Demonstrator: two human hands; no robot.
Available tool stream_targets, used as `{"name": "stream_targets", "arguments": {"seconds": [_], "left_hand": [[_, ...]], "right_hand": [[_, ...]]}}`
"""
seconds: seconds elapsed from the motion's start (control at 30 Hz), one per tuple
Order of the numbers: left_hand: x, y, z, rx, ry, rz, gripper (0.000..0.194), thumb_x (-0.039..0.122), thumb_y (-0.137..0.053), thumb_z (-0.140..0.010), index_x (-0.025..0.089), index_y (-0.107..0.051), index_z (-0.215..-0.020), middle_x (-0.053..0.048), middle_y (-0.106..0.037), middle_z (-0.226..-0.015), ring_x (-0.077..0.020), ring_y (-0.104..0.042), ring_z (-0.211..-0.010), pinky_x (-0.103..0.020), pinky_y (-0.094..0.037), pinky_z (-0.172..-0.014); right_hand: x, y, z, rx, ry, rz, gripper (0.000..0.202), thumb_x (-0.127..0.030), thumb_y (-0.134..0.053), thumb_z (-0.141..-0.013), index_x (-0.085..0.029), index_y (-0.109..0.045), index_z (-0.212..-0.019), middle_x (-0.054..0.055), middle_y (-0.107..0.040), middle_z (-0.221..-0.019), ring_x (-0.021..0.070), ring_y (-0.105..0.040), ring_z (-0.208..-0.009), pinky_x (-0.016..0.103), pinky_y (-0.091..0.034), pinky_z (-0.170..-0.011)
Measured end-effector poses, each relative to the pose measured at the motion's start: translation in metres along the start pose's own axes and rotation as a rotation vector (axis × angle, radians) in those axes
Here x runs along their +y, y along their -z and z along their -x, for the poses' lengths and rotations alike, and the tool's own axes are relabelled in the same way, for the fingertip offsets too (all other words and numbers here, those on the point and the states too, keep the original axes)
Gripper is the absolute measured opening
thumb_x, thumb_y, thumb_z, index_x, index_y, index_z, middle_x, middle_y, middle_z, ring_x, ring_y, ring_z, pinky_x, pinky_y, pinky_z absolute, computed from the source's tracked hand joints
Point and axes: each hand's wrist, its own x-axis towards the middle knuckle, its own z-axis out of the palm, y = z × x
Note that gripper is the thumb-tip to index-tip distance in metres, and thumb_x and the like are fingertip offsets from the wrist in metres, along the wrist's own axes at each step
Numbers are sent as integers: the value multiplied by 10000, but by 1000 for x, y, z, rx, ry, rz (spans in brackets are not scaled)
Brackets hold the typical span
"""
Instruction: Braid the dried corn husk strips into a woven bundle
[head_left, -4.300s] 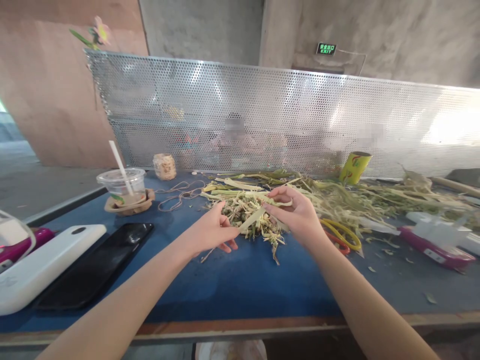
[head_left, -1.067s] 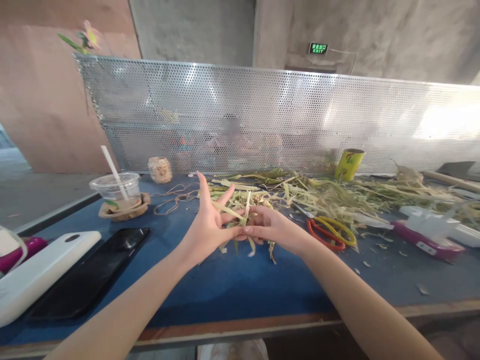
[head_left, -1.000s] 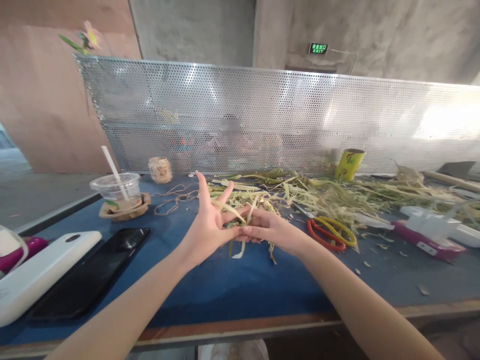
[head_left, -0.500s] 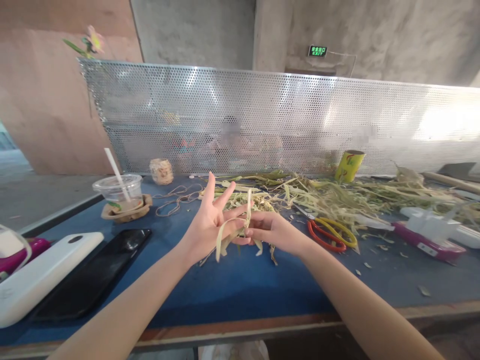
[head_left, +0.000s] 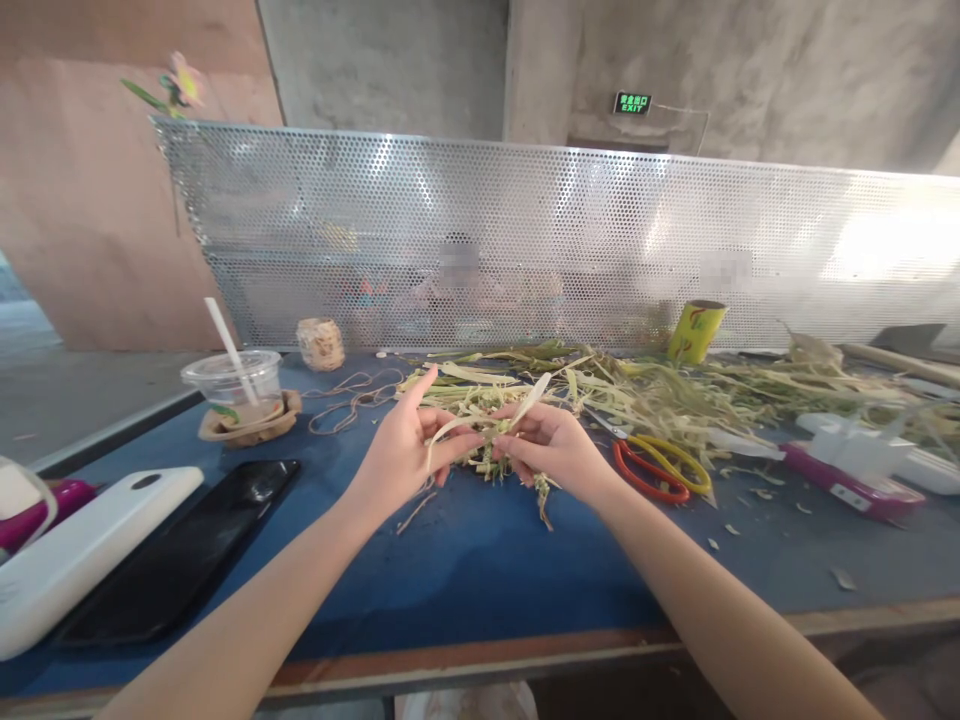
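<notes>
Pale, flat strips of dried plant leaf (head_left: 532, 400) run between my two hands, above the front of a heap of dried leaves and stalks (head_left: 487, 398). My left hand (head_left: 409, 440) is closed, thumb up, its fingers pinching a strip that curls over them. From the right, my right hand (head_left: 551, 450) pinches the strips close to the left fingertips, with one end sticking up past its fingers. Where the strips meet is partly hidden by the fingers. Scissors (head_left: 652, 470) with red and yellow handles lie right of my right hand.
At left are a lidded plastic cup (head_left: 236, 385) with a straw, a black phone (head_left: 187, 545), a white power bank (head_left: 105, 550) and twine (head_left: 352, 395). A yellow can (head_left: 696, 332) and a purple power strip (head_left: 851, 480) stand right. A perforated metal screen (head_left: 525, 220) closes the back.
My left hand's spread fingers have curled in to pinch the strip. The strip's upright end now leans right, and my right hand has shifted slightly right.
</notes>
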Motion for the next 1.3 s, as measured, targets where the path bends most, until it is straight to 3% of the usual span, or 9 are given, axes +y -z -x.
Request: {"name": "stream_targets", "arguments": {"seconds": [0.2,0.4,0.6,0.7,0.93,1.03,1.2,1.3], "left_hand": [[8,-2,3,-84,116,-59,1076,237,-705,-659,198,56,-1419,-39,-678,-765,-122,-514,-368,-259,-436,-404],[12,4,2,-100,220,-51,1118,227,-730,-637,188,73,-1414,-25,-671,-688,-141,-554,-421,-266,-440,-437],[11,11,3,-199,238,16,1061,269,-718,-659,187,16,-1420,-67,-687,-803,-204,-630,-702,-288,-460,-587],[8,8,2,-168,210,52,991,302,-689,-690,180,-34,-1423,-95,-691,-873,-216,-630,-756,-300,-464,-635],[4,4,-2,-83,60,11,700,293,-641,-733,132,-342,-1344,-51,-683,-693,-168,-601,-601,-282,-486,-574],[10,7,-2,-43,47,-13,676,262,-657,-720,129,-378,-1322,-49,-693,-664,-160,-606,-572,-279,-497,-590],[13,9,-2,75,25,43,769,258,-702,-679,173,-334,-1349,-51,-705,-691,-188,-647,-627,-304,-517,-638],[6,5,-2,-3,59,162,959,227,-716,-663,193,-121,-1415,-63,-700,-777,-202,-649,-705,-327,-512,-660]], "right_hand": [[1,-1,0,54,-72,84,266,-279,-701,-626,-168,-549,-814,-38,-575,-527,68,-464,-405,198,-355,-396],[0,3,-3,104,-59,-23,299,-344,-721,-599,-160,-538,-748,-30,-594,-526,49,-402,-380,210,-314,-399],[5,1,-4,-10,-101,-76,305,-374,-712,-624,-146,-568,-768,-22,-605,-552,35,-400,-386,198,-312,-407],[3,-1,-1,-30,-119,9,309,-386,-715,-622,-145,-589,-769,-26,-587,-541,48,-441,-414,194,-331,-416],[1,-5,1,-11,-106,82,246,-378,-683,-661,-150,-600,-702,-34,-558,-506,50,-430,-411,192,-322,-407],[3,-5,2,-12,-97,49,218,-342,-673,-682,-152,-571,-655,-30,-570,-505,49,-433,-405,193,-327,-408],[5,-4,1,-80,-102,-155,264,-364,-681,-680,-151,-530,-638,-30,-577,-502,37,-402,-371,193,-296,-387],[7,-3,-2,-47,-124,-253,296,-400,-690,-663,-147,-536,-674,-30,-578,-510,32,-388,-365,197,-295,-391]]}}
